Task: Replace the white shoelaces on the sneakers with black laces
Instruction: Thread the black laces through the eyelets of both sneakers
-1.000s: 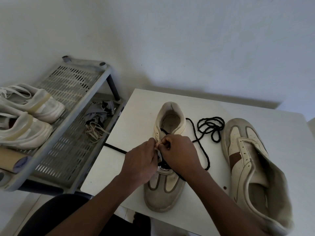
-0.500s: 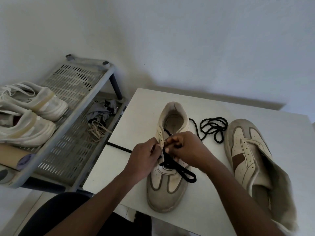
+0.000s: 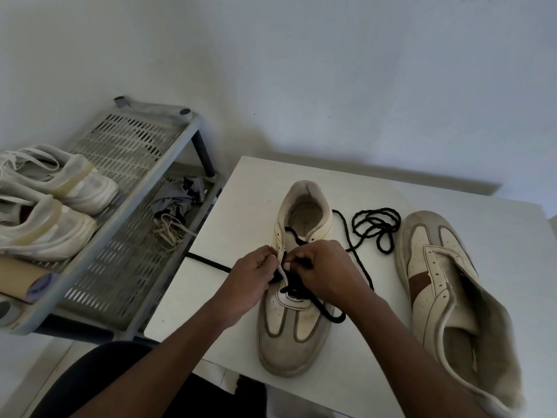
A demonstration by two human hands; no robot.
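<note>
White desk [image 3: 256, 206]: hands meet at the eyelets

Sneaker [image 3: 289, 336] near the front edge. Right hand [image 3: 325, 273], lifted 0.5 s ago, has dropped beside the left hand [image 3: 253, 279]; its curled fingers pinch the black lace [image 3: 292, 289], the left's pinch the eyelet flap. Likely threading the next eyelet

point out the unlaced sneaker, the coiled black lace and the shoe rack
unlaced sneaker [image 3: 434, 260]: head view, eyelet flap
coiled black lace [image 3: 376, 210]: head view, top arc of coil
shoe rack [image 3: 129, 146]: head view, top shelf mesh
</note>
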